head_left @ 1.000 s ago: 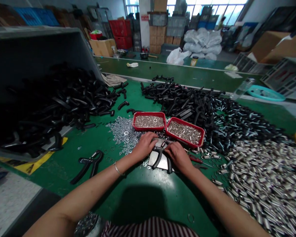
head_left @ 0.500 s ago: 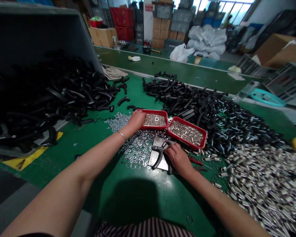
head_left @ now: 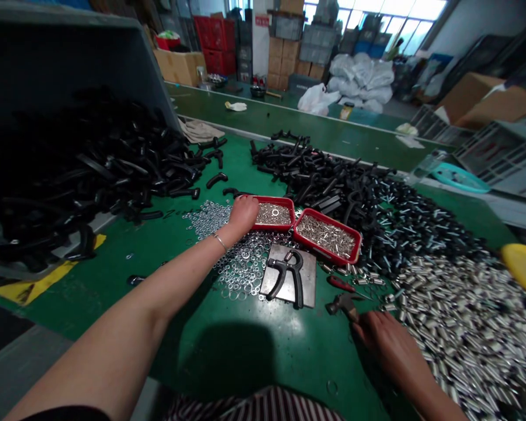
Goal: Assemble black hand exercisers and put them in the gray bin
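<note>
My left hand (head_left: 244, 211) is closed with its fingertips down in the left end of a red tray (head_left: 280, 228) of tiny metal pieces; whether it pinches any is hidden. Low on the right, my right hand (head_left: 383, 336) is closed around the wooden handle of a hammer (head_left: 345, 304), whose head rests near the table. Between the hands lies a steel plate (head_left: 307, 280). On it sits a black two-armed plastic part (head_left: 296, 278), its two curved handles spread, with a small metal pin near the top.
A second red tray (head_left: 355, 257) holds small metal pins. Red-handled pliers or a driver (head_left: 341, 284) lie by the hammer. Washers (head_left: 245, 269) spread left of the plate. Black handles (head_left: 324, 175) are heaped behind, metal sleeves (head_left: 473, 327) at right. A grey bin (head_left: 158, 76) stands left.
My right hand has left the black part on the plate, moved right and toward me, and taken hold of the hammer. My left hand stays at the tray.
</note>
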`<state>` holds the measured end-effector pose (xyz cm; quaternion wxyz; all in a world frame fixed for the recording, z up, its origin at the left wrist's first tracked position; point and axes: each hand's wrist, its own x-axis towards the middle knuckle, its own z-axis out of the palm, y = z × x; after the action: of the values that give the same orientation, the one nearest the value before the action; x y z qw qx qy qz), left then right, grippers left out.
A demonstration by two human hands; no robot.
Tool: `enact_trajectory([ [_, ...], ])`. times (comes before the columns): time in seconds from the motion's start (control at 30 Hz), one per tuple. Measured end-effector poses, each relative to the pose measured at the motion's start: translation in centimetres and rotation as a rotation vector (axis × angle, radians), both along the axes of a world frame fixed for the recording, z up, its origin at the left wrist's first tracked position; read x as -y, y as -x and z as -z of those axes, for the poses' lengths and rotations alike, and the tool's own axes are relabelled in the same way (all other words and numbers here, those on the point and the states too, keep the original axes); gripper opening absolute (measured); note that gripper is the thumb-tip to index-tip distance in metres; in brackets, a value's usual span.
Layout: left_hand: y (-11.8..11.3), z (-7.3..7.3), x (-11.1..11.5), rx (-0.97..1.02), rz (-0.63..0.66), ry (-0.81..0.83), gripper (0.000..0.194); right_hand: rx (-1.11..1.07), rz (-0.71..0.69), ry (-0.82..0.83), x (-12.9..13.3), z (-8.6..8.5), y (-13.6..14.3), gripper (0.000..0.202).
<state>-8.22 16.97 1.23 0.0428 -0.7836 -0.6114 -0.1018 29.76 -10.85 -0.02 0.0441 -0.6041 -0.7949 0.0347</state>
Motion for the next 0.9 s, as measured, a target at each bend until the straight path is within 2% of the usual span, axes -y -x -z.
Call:
enact_trajectory([
  [0.1,0.2,0.0,0.2,0.006,-0.01,-0.012,0.033,-0.172,0.098,-0.015,-1.0,-1.4,0.5,0.026],
  [0.17,0.4,0.1,0.3,0.014,-0.015,-0.027,0.031,-0.328,0.13,0.08,-1.8,-2.4,1.3,0.025],
  [0.23,0.7,0.0,0.3,0.051,-0.026,-0.037,0.029,-0.433,0.093,0.218,-2.8,-3.2,2.7,0.026],
  [0.3,0.9,-0.3,0.2,0.179,-0.024,-0.034,0.026,-0.462,0.029,0.29,-3.8,-3.9,4.6,0.029],
  [0.4,0.9,-1.2,0.6,0.478,0.055,-0.049,0.022,-0.419,-0.028,0.21,-5.5,-4.9,8.0,0.035],
  [0.53,0.5,-2.1,2.9,0.712,0.188,-0.041,0.007,-0.239,-0.088,0.023,-8.2,-4.7,10.9,0.04],
  [0.6,0.5,-1.9,4.5,0.783,0.196,0.027,0.005,-0.163,-0.123,0.08,-9.2,-4.3,11.3,0.04],
  [0.67,0.9,-1.3,5.9,0.865,0.168,0.132,0.007,-0.188,-0.143,0.159,-9.7,-4.1,11.1,0.038],
  [0.8,1.5,-0.3,7.6,1.057,0.146,0.349,0.018,-0.34,-0.056,0.081,-9.5,-3.9,10.6,0.039],
  [0.9,0.5,-0.2,8.0,1.048,0.163,0.363,0.017,-0.253,-0.034,0.178,-9.8,-3.5,10.2,0.037],
])
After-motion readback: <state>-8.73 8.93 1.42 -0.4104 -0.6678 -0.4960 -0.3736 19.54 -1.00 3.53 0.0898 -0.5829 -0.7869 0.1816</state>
